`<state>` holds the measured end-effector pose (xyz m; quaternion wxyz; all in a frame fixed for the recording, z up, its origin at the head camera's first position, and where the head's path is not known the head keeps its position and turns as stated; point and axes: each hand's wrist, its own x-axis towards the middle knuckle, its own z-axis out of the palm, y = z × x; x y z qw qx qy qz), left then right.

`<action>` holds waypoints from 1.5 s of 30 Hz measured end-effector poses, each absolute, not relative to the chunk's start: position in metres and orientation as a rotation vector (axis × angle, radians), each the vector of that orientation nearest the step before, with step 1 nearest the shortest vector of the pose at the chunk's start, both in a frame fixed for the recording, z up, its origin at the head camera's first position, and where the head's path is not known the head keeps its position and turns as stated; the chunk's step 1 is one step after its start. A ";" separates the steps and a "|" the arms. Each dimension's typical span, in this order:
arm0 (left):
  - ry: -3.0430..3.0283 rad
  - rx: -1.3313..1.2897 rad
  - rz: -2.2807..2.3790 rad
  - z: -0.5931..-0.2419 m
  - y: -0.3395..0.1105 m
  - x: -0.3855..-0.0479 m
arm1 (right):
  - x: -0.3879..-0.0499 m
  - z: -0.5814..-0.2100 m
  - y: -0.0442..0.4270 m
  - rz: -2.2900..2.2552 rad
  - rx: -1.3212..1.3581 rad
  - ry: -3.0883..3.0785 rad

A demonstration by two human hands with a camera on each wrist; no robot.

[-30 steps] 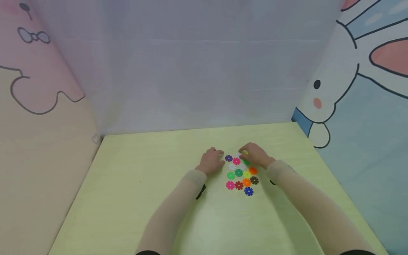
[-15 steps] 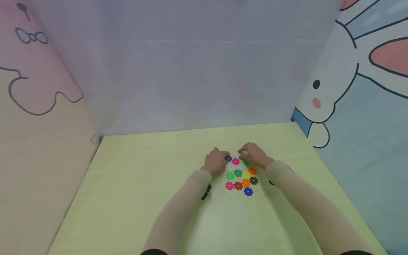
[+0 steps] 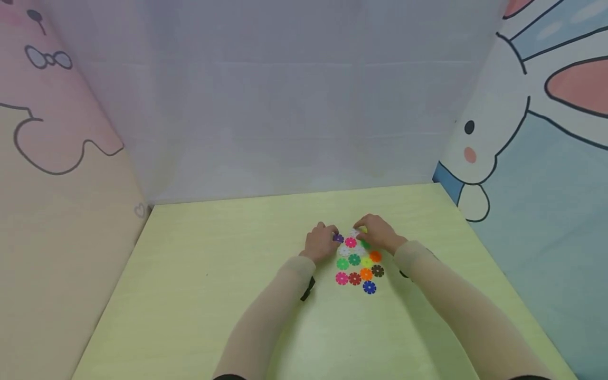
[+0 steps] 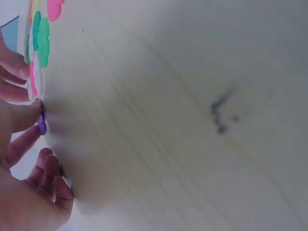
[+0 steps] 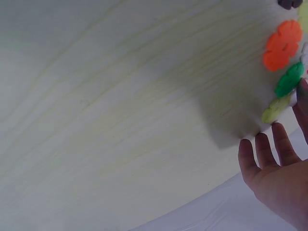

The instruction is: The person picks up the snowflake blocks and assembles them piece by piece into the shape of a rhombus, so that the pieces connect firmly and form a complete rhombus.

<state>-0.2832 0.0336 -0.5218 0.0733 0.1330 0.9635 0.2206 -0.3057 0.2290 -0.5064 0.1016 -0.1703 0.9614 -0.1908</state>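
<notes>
Several flower-shaped plastic discs in many colours lie close together on the table. My left hand [image 3: 320, 243] is at the upper left of the group and pinches a purple disc [image 4: 42, 124] between thumb and index finger. My right hand [image 3: 380, 233], at the upper right, has its thumb and index finger on a white disc [image 3: 353, 232]; its other fingertips touch the table. Beside that hand are a yellow-green disc [image 5: 274, 110] and a green disc [image 5: 289, 79]. Between the hands lies a pink disc [image 3: 350, 242].
Nearer me are a light green disc [image 3: 342, 264], an orange disc [image 3: 366, 274], a dark brown disc [image 3: 377, 271], a red disc [image 3: 354, 278] and a blue disc [image 3: 369, 287]. The pale yellow table [image 3: 190, 295] is bounded by a plain back curtain [image 3: 285, 126] and printed side curtains.
My left hand has moved right to the purple disc, and its thumb and index finger have closed on it. My right hand has stayed almost in place.
</notes>
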 end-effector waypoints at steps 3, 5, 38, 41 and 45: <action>2.882 0.410 0.716 -0.520 0.031 -0.282 | -0.305 -0.506 0.229 -0.562 -0.476 2.840; 2.874 0.415 0.766 -0.520 0.030 -0.282 | -0.305 -0.506 0.229 -0.568 -0.457 2.840; 2.715 0.215 1.406 -0.535 -0.009 -0.285 | -0.300 -0.503 0.222 -0.729 -0.399 2.912; 2.711 0.180 1.420 -0.536 -0.013 -0.285 | -0.300 -0.502 0.221 -0.733 -0.411 2.913; 2.712 0.180 1.432 -0.537 -0.018 -0.284 | -0.299 -0.503 0.221 -0.743 -0.392 2.913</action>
